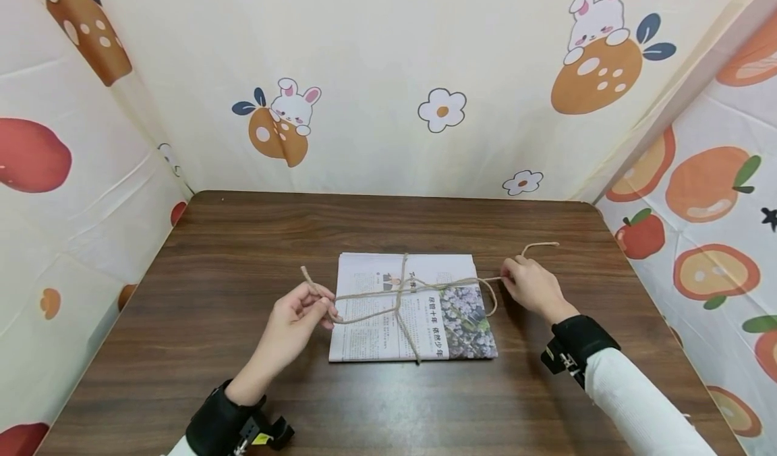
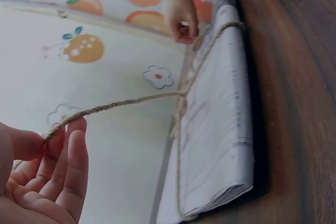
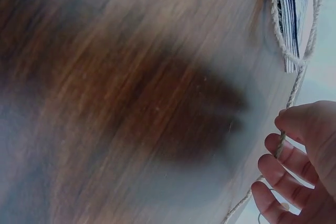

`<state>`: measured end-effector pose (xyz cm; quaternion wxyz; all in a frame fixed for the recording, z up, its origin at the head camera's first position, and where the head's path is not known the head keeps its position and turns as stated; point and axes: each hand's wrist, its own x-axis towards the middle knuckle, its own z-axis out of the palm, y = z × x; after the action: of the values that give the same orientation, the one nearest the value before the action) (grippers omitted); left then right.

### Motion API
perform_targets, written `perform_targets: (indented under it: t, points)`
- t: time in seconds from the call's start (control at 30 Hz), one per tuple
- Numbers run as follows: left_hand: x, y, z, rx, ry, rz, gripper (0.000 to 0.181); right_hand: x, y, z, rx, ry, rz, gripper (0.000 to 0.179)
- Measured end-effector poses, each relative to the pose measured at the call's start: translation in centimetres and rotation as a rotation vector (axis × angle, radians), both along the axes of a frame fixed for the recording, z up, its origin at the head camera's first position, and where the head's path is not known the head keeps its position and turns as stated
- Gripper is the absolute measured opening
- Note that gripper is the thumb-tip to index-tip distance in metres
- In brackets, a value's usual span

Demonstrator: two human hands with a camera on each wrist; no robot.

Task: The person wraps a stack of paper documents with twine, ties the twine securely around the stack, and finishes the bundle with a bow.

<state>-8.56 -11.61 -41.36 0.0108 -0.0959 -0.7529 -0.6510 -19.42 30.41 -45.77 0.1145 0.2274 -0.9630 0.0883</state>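
A folded stack of newspaper (image 1: 370,338) lies flat on the table, printed with text and a flower photo. Brown twine (image 1: 405,267) crosses over it both ways, meeting near the middle of its top. At the stack's left side my left hand (image 1: 297,318) pinches one end of the twine between thumb and fingers, as the left wrist view also shows. Beyond the right edge, my right hand (image 1: 534,287) pinches the other strand, its free tail sticking out past the fingers. In the right wrist view, the twine (image 3: 295,85) loops at the paper's edge.
The dark wood-grain table (image 1: 273,226) extends around the stack. A cream curtain (image 1: 364,51) with rabbits and flowers hangs behind it, and fruit-print cloths (image 1: 716,240) stand at both sides. Black wrist straps (image 1: 585,348) sit on both arms.
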Motion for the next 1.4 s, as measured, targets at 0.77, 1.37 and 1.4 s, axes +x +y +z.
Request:
perform_targets:
  t: [0.77,1.37,1.4]
  points:
    - [-1.5,-1.7,-3.2,-0.247,-0.411,0.112,0.018,0.6,-0.9,-0.1,0.010,-0.062,0.049,0.011]
    - [-2.1,1.2,-0.3,-0.736,0.004,0.032,0.006,0.6,-2.1,-0.1,0.008,-0.059,0.155,0.011]
    - [-2.2,1.8,0.0,-0.751,0.026,0.016,0.006,0.6,-2.2,0.0,0.006,-0.060,0.162,0.011]
